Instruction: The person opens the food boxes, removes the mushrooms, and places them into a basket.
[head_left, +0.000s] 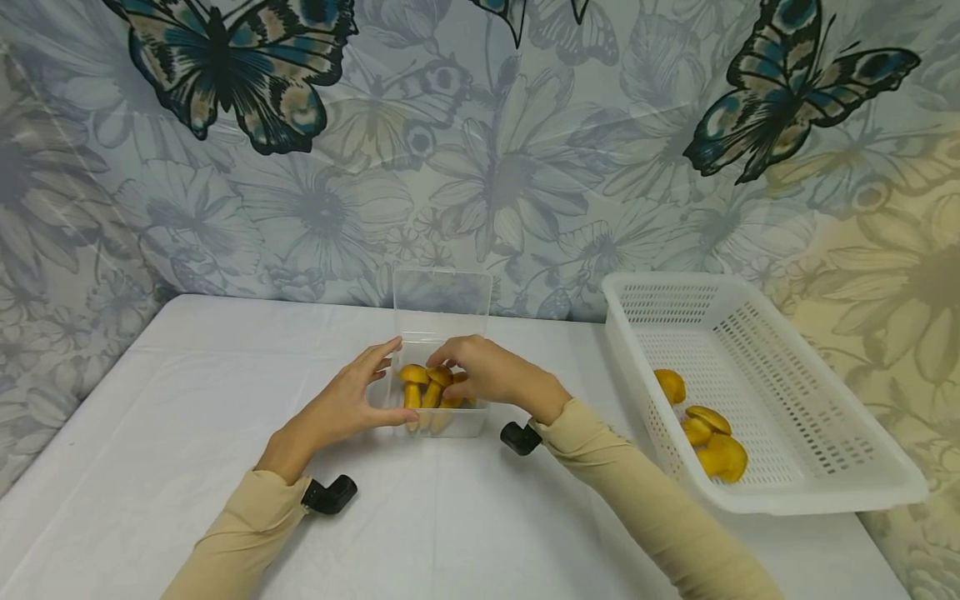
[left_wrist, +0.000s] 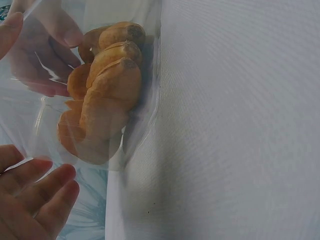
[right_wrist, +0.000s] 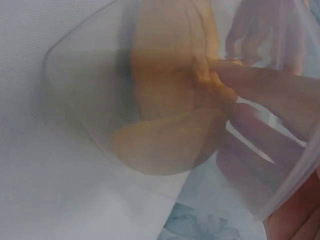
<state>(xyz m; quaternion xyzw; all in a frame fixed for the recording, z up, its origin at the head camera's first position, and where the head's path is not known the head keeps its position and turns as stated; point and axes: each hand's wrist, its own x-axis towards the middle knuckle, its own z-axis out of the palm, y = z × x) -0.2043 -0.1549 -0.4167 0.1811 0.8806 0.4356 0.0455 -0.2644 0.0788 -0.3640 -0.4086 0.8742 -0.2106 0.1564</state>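
Behind the white table stands a butterfly-patterned wall; near the table's back edge, a clear box holds mushrooms, stems toward the front edge. The right hand is nearer, bent fingers among their caps, whether pinching one I cannot tell; the left hand has its fingers spread at the box's left side.

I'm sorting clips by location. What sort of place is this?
Probably a simple indoor work corner: a table under a white cloth stands by a wall printed with butterflies and flowers, and on it are a clear box of mushrooms and a basket.
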